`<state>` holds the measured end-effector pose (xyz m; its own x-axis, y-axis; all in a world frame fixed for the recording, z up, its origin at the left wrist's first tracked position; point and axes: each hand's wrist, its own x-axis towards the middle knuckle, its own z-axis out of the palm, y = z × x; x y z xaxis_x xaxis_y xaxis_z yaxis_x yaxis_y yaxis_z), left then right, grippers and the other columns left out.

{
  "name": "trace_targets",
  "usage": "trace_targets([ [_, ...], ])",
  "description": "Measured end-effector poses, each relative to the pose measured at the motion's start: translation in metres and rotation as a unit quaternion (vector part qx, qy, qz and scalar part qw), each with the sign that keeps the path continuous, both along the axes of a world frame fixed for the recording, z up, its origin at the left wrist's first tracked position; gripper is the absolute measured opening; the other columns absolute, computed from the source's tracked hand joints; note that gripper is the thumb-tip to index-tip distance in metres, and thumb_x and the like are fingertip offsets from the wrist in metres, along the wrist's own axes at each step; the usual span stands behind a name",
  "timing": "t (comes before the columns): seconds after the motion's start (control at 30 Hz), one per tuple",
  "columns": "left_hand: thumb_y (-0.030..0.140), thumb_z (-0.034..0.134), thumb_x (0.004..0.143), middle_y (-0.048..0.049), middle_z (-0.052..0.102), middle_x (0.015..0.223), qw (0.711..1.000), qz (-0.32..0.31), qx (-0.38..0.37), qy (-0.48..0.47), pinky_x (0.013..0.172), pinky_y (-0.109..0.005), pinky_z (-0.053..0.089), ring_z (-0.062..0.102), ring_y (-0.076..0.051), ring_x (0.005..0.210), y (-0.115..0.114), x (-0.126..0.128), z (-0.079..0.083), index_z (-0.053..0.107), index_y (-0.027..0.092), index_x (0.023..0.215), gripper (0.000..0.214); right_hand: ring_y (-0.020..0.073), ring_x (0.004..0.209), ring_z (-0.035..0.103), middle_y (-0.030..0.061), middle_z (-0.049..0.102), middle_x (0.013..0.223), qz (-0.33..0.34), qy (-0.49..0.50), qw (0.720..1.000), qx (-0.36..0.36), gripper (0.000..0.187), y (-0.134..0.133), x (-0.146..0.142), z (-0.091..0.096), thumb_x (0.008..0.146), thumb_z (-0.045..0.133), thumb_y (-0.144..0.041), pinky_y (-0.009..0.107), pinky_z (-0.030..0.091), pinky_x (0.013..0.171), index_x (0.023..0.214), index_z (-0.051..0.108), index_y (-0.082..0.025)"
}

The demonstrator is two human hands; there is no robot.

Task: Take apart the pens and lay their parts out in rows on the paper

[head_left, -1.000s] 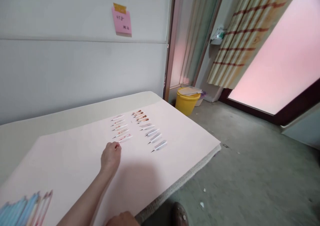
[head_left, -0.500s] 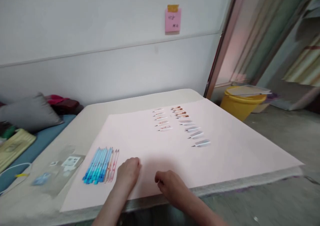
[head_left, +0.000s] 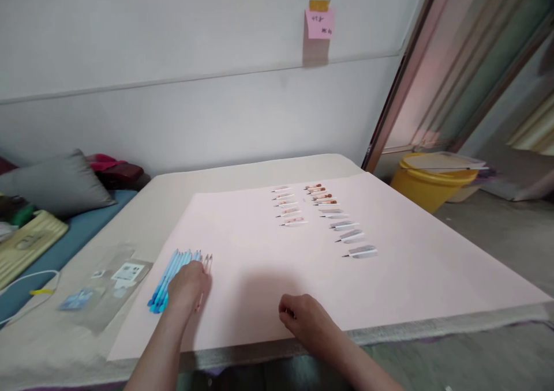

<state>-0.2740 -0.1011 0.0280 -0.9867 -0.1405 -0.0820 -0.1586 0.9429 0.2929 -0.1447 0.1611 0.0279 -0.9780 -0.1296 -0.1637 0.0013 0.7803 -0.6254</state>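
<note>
A bunch of light blue pens (head_left: 163, 280) lies near the left front of a large pale pink sheet (head_left: 411, 264), with a few pink pens (head_left: 208, 259) beside it. My left hand (head_left: 188, 287) rests on top of these pens, its fingers curled down over them. My right hand (head_left: 303, 317) sits on the sheet near the front edge, loosely curled, with nothing visible in it. Farther back lie two columns of small pen parts: pinkish ones (head_left: 288, 207) on the left and brown and grey ones (head_left: 340, 221) on the right.
The sheet covers a beige padded table (head_left: 259, 169) against a white wall with a pink sticky note (head_left: 319, 23). Clear packets (head_left: 108, 281) lie at the left front. A grey cushion (head_left: 56, 184) and clutter are at far left. A yellow bucket (head_left: 428, 186) stands on the floor at right.
My left hand drew back from the far rows to the front, then slid left onto the pens. My right hand came onto the sheet. The view swung left.
</note>
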Motion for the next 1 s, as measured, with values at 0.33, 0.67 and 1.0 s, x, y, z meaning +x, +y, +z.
trace_targets([
  [0.33,0.029,0.057,0.063,-0.0056,0.055,0.043,0.991,-0.082,0.045,-0.091,0.046,-0.029,0.033,0.052,-0.019,0.045,0.033,-0.004,0.0,0.051,0.02,0.042,0.023,0.0172,0.07,0.062,0.0055,0.068,0.074,-0.029,0.016,0.997,-0.065,0.019,0.005,0.002,0.008,0.073,0.047,-0.016,0.024,0.039,0.061,0.077,0.066,-0.018],
  [0.67,0.029,0.072,0.061,0.0023,0.055,0.059,0.726,-0.014,0.638,-0.255,0.045,-0.018,0.036,0.048,-0.006,0.049,0.142,0.049,0.005,0.059,0.016,0.069,0.021,0.0097,0.047,0.055,0.002,0.057,0.064,-0.2,-0.144,0.757,-0.605,0.029,0.006,-0.013,-0.003,0.083,0.042,-0.039,0.02,0.039,0.045,0.083,0.054,-0.013],
  [1.0,0.02,0.059,0.077,-0.0118,0.067,0.099,0.637,0.04,0.744,-0.198,0.076,-0.032,0.052,0.063,-0.02,0.092,0.143,0.045,0.009,0.062,0.016,0.091,0.015,0.0039,0.036,0.031,-0.0057,0.045,0.052,-0.164,-0.181,0.735,-0.632,0.019,0.014,-0.01,0.01,0.078,0.047,-0.033,0.019,0.018,0.039,0.075,0.051,-0.015],
])
